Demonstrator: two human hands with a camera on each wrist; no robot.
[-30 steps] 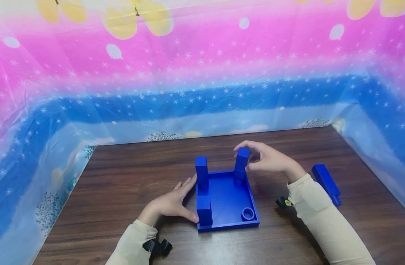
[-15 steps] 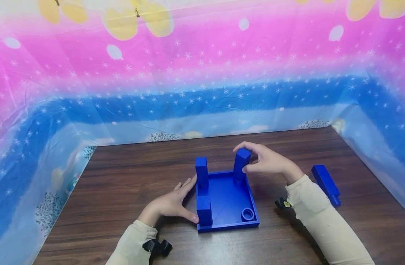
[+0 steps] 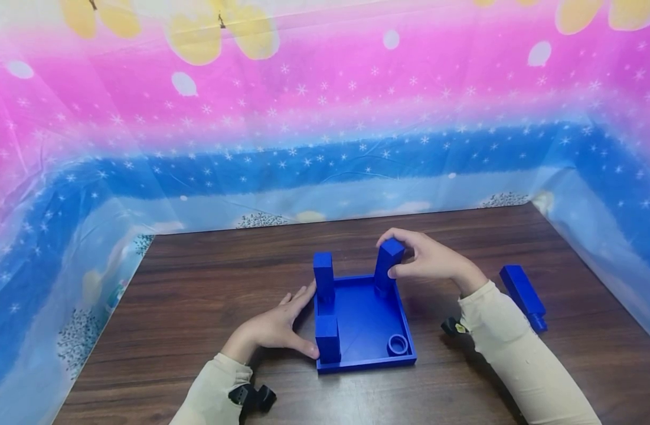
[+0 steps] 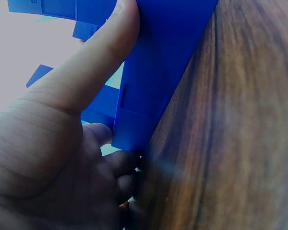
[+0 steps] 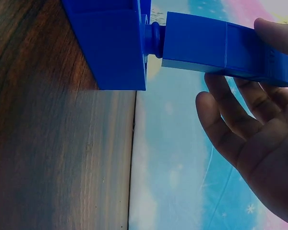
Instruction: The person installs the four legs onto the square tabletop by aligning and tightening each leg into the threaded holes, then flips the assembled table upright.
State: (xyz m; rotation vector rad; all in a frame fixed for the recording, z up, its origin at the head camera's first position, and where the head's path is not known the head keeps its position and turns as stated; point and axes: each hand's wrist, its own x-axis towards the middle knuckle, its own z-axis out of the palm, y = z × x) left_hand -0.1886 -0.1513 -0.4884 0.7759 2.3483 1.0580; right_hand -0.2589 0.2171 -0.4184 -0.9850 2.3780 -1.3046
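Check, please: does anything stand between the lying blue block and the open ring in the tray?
Yes: in the head view, the right sleeve, its black wrist camera and the tray's right wall cross that path.

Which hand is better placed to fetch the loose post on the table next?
Probably the right hand, once it releases its gripped post: the loose post lies nearer it, right of the tray. The left hand touches the tray's left side.

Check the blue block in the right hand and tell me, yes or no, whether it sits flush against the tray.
No, in the right wrist view a narrow neck shows between the blue block and the tray.
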